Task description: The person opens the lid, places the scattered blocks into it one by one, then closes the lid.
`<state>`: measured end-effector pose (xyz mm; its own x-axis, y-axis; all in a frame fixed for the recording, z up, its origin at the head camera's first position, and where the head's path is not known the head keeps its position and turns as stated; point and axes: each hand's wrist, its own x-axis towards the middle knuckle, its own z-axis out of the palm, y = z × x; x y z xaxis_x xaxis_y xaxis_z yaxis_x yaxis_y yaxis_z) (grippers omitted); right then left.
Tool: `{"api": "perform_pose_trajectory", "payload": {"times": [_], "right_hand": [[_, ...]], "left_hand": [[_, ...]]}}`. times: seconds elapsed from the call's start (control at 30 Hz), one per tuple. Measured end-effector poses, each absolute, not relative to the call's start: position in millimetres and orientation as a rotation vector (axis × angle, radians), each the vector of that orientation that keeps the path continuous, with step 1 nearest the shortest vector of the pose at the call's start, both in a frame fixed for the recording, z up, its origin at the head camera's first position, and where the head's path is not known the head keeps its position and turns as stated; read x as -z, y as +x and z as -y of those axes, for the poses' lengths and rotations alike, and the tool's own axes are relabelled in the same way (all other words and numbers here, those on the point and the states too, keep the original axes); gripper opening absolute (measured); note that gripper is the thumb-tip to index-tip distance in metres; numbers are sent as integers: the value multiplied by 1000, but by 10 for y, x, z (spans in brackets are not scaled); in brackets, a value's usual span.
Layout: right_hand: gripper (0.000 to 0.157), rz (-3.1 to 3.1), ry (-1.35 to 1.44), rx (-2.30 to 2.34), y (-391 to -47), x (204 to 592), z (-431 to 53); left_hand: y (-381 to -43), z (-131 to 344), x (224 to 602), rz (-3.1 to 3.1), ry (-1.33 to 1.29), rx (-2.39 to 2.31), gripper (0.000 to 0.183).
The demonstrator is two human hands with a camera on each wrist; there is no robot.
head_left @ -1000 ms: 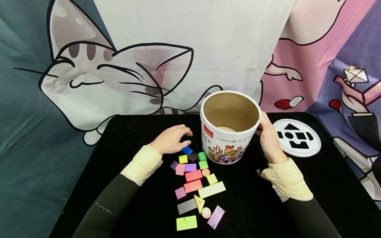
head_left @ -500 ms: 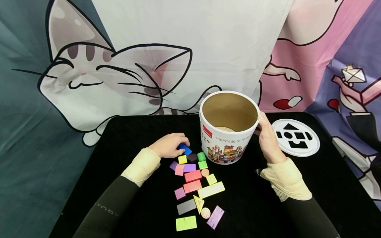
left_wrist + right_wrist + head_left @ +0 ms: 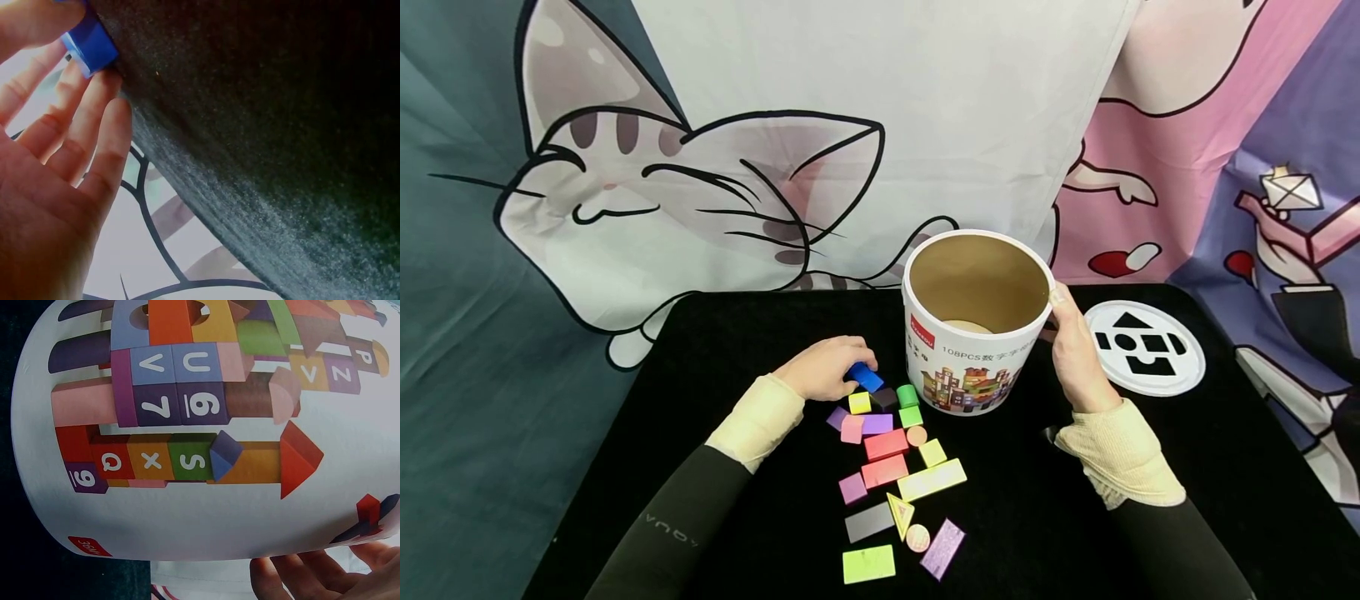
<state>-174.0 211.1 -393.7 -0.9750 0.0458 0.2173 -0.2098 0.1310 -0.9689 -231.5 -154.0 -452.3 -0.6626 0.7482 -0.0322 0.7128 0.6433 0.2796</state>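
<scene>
My left hand (image 3: 823, 368) pinches a blue block (image 3: 867, 377) at the far end of a cluster of colored toy blocks. The left wrist view shows the thumb over the blue block (image 3: 94, 47), with the fingers on its other side. With my right hand (image 3: 1078, 354) I grip the rim of a white printed bucket (image 3: 981, 371), thumb at the outer right edge. The bucket stands upright behind the blocks, its open top facing up and a pale round shape at the bottom inside. In the right wrist view the bucket's side (image 3: 206, 519) fills most of the picture.
Near the blue block lie a yellow block (image 3: 860, 402), a black block (image 3: 885, 399) and a green cylinder (image 3: 907, 395). Several more blocks run toward the front edge, including a long pale yellow one (image 3: 932, 479). A white lid with cut-out shapes (image 3: 1189, 367) lies right of the bucket.
My left hand has come down and taken hold of the blue block, which has shifted slightly. My right hand and the bucket have stayed in place.
</scene>
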Motion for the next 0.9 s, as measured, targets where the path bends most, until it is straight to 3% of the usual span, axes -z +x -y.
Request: {"api": "perform_pose_trajectory", "payload": {"times": [0.5,0.9], "right_hand": [[62,2199,175,-1944,-1750,3936,-2102],[62,2202,185,-1932,-1756,3953,-2114]], "left_hand": [[-2341,1533,4495,-2761,1187,-324,26],[-2482,1520,4058,-2857,1184,-357,22]]}}
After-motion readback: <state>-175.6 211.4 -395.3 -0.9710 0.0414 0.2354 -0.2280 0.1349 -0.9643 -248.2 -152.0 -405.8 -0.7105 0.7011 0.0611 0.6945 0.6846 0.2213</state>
